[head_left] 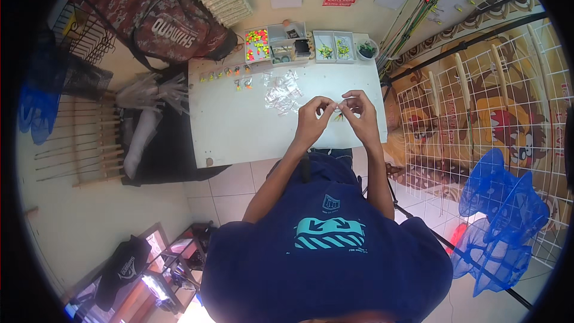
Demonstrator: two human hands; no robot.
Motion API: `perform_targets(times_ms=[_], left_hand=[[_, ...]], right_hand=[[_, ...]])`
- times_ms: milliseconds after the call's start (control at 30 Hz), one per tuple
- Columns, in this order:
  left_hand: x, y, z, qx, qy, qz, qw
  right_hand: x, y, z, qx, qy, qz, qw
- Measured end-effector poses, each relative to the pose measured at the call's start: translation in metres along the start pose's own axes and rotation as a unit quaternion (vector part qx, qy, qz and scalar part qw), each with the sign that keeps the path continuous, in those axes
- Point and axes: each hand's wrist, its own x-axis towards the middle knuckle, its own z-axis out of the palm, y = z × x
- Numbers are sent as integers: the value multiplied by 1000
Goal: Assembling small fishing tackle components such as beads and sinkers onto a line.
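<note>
Both of my hands meet over the right part of the white table (233, 131), fingertips almost touching. My left hand (314, 121) is closed in a pinch, and so is my right hand (361, 118). Between them is a small fishing rig (338, 117) with yellow and orange bits hanging below the fingertips; its finer parts are too small to make out. Just left of my hands lies a loose pile of small clear plastic bags (282, 91). Farther left, small rigs (227, 72) with yellow and orange ends lie in two short rows.
Along the table's back stand a box of bright beads (257, 45), a divided tray (289, 54), a white box (333, 46) of green pieces and a round tub (366, 49). A wire grid rack (478, 101) and blue nets (502, 203) are at right; a camouflage bag (173, 30) is at left.
</note>
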Motion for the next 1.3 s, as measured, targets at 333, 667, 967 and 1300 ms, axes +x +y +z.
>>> perform_targets(times_ms=[333, 667, 967, 1300], left_hand=[[-26, -7, -5, -39, 47, 1, 998], [-36, -3, -4, -96, 82, -41, 991], [-49, -5, 15, -152, 126, -77, 977], [-75, 19, 6, -164, 172, -113, 965]], right_hand=[[-12, 0, 5, 44, -33, -12, 998], [-15, 1, 3, 127, -35, 19, 991], [-18, 2, -10, 148, -73, 61, 984], [-23, -1, -3, 169, -104, 90, 976]])
